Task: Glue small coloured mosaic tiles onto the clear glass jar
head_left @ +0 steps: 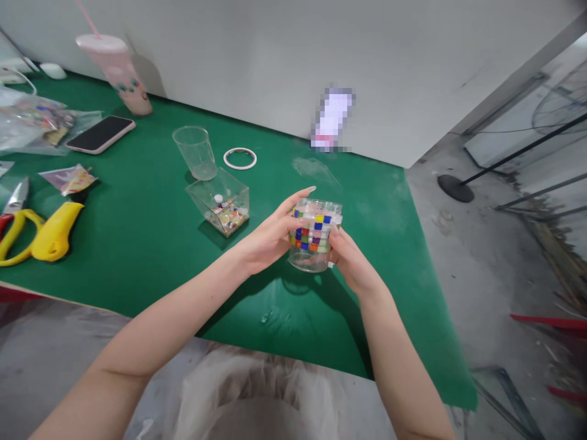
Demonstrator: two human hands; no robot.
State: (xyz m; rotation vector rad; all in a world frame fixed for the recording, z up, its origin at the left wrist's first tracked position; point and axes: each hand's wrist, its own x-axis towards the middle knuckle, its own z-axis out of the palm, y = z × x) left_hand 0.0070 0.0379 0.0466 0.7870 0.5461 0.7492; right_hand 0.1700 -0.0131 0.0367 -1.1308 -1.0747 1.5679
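Between my two hands is a clear cup, held above the green table. Rows of small coloured square tiles in blue, yellow, red, orange and white circle its upper part, while the lower band is bare. My left hand grips the cup from the left, its index finger stretched past the rim. On the right side, my right hand presses its fingers against the tiled wall; its other fingers are hidden behind the cup. Left of my hands stands a clear square box with mixed small pieces at its bottom.
Behind the box are a clear cup and a roll of white tape. Further left lie a phone, yellow-handled scissors, a yellow-handled tool and plastic bags. A pink tumbler stands by the wall.
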